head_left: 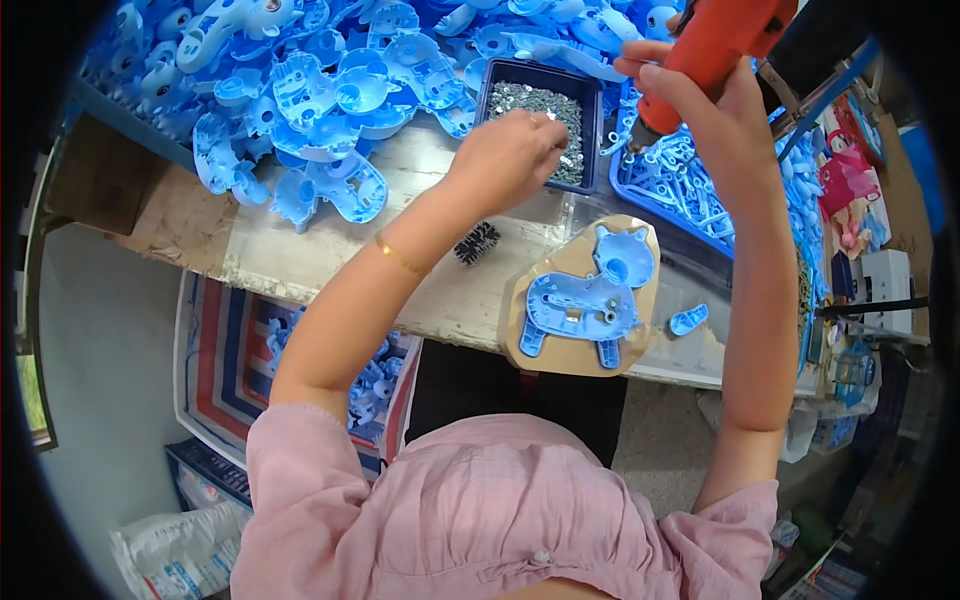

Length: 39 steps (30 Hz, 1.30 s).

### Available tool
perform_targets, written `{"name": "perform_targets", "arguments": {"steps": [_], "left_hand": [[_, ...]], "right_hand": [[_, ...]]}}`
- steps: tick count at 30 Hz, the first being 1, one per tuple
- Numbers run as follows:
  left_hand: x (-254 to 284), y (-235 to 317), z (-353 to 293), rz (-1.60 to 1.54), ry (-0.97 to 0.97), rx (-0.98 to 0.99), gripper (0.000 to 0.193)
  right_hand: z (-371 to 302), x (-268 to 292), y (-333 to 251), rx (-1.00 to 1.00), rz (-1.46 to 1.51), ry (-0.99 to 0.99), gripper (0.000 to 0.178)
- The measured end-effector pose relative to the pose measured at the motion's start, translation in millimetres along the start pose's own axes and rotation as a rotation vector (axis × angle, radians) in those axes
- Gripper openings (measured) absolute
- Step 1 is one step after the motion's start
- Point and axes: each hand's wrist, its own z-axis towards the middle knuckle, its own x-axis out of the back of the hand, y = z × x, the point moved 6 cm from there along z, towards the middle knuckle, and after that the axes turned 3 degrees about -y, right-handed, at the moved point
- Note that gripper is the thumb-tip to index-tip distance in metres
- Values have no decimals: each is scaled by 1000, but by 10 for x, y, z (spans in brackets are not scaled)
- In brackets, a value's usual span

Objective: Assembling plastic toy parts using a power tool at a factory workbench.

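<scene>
My left hand (pixel 508 160) is over a dark blue bin (pixel 490 98) of small metal screws (pixel 572 150), its fingers pinched together. Whatever may be between the fingertips is hidden. Raised at the upper right, my right hand (pixel 728 118) grips an orange power screwdriver (pixel 705 50), its tip angled down. Between my arms, a tan holding block (pixel 518 340) on the bench carries a light blue plastic animal-shaped toy shell (pixel 570 300), its hollow side up. Small metal parts (pixel 608 310) sit inside the shell. A small blue plastic piece (pixel 688 319) lies to the right of the block.
Blue toy shells (pixel 340 90) are heaped across the back left. A blue tray (pixel 625 192) of small blue parts stands right of the screw bin. A black bristly brush (pixel 477 243) lies near my left forearm. Below the bench edge, a striped bag (pixel 220 370) holds more blue pieces.
</scene>
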Motion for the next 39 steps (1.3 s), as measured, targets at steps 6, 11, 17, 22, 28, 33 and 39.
{"name": "perform_targets", "arguments": {"steps": [6,11,17,22,28,33,39], "left_hand": [[147,631,-389,-269,40,-234,18],[149,771,-515,-254,44,-219,20],[165,881,-589,-264,17,-197,20],[124,896,-702,-309,-128,-119,30],[229,747,-892,-286,-149,32,74],[151,771,-1004,-284,-210,32,74],[117,791,-1016,-292,-176,32,73]], "right_hand": [[-457,-266,-142,-17,319,26,44],[-612,-385,-106,9,390,101,39],[-667,-378,-125,2,373,78,38],[-736,-451,-98,-14,405,52,38],[-940,-642,11,-144,390,5,37],[-1041,-741,162,-161,435,41,36],[-1084,-778,230,-93,373,59,35]]}}
